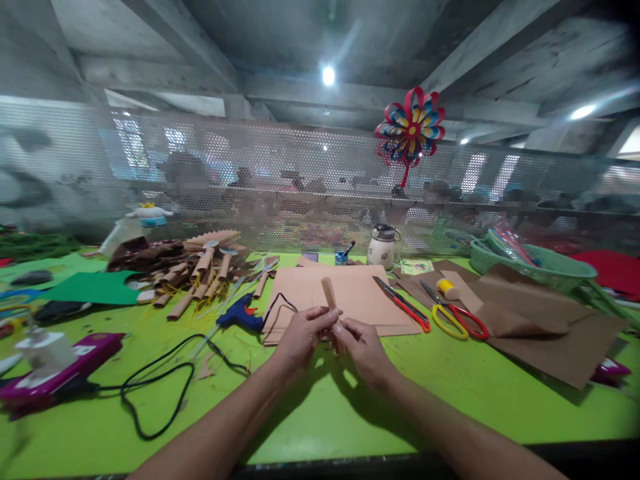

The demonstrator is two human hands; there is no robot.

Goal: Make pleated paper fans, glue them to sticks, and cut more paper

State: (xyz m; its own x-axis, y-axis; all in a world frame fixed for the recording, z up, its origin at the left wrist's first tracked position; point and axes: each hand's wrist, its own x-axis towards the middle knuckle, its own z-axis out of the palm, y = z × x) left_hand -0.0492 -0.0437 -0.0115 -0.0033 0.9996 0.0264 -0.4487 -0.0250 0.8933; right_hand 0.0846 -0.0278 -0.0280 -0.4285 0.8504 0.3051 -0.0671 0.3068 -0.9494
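Note:
Between my two hands, above the front of the table, is a narrow strip of tan paper (329,291), its upper end pointing up and slightly left. My left hand (306,337) is closed, pinching the strip with thumb and fingers. Close beside it, my right hand (361,347) is closed on the strip's lower part, which the fingers mostly hide. Behind the hands lies a stack of tan paper sheets (295,287). A blue glue gun (241,313) rests to the left, its black cord looping over the table.
Scissors (457,320) with yellow and red handles and an orange-handled cutter (407,307) lie right, near brown paper (540,313). Paper rolls (200,280) are heaped left, beyond a purple power strip (65,373). A white bottle (383,247) and perforated screen (280,173) stand behind.

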